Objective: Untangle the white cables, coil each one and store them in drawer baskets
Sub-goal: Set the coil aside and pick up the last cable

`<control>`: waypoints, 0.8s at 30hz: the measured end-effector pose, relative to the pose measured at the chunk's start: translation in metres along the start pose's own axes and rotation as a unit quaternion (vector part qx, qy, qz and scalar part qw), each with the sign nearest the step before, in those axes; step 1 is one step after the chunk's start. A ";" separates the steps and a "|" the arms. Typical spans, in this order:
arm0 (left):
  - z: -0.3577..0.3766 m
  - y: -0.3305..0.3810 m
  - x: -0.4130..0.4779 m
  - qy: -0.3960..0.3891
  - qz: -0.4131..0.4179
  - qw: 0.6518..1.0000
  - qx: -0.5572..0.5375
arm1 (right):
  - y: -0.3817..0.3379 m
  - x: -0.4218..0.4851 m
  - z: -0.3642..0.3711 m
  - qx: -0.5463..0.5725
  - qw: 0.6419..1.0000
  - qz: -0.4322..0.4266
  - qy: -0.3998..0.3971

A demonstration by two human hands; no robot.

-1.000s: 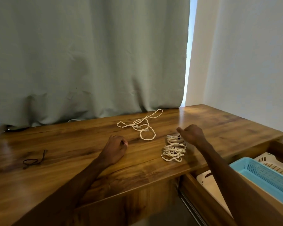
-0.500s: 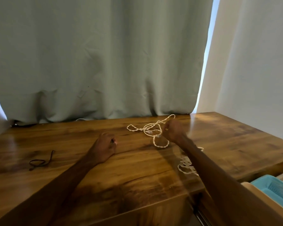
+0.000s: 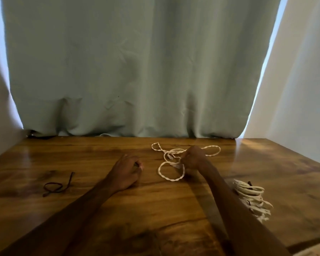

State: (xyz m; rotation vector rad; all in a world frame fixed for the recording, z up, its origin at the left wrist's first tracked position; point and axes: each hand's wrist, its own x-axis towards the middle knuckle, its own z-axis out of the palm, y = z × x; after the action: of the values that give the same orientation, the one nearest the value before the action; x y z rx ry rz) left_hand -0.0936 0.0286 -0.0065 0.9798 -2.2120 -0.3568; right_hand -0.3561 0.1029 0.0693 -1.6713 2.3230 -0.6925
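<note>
Head view: right hand (image 3: 194, 157) clenched on the loose white cable (image 3: 171, 179), pinching it at the crossing of its loops, far centre of the bench (image 3: 164, 209). Left hand (image 3: 127, 171) rests knuckles-up just left of the cable, fingers curled; contents cannot be told. Coiled white bundle (image 3: 251, 196) lies beside the right forearm. Dark tie (image 3: 57, 185) far left.

Dim, backlit; soft edge blur
</note>
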 end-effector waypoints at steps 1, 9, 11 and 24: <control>0.001 0.002 0.000 0.001 -0.010 1.000 -0.016 | -0.009 -0.005 0.008 0.020 1.000 -0.013 -0.012; -0.005 0.003 0.006 0.060 -0.122 0.979 -0.154 | -0.057 -0.030 0.049 0.136 0.988 -0.073 -0.016; -0.005 0.004 0.006 0.098 -0.168 0.971 -0.139 | -0.056 -0.036 0.049 0.152 0.984 -0.085 -0.029; -0.016 -0.011 0.005 0.101 -0.207 0.973 0.017 | -0.049 -0.047 0.053 0.193 0.973 -0.124 -0.022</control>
State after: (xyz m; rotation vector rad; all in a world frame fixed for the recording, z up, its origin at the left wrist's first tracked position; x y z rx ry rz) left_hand -0.0792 0.0177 0.0017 1.4319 -1.8296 -0.3871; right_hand -0.2764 0.1205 0.0418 -1.7766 1.8138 -1.0633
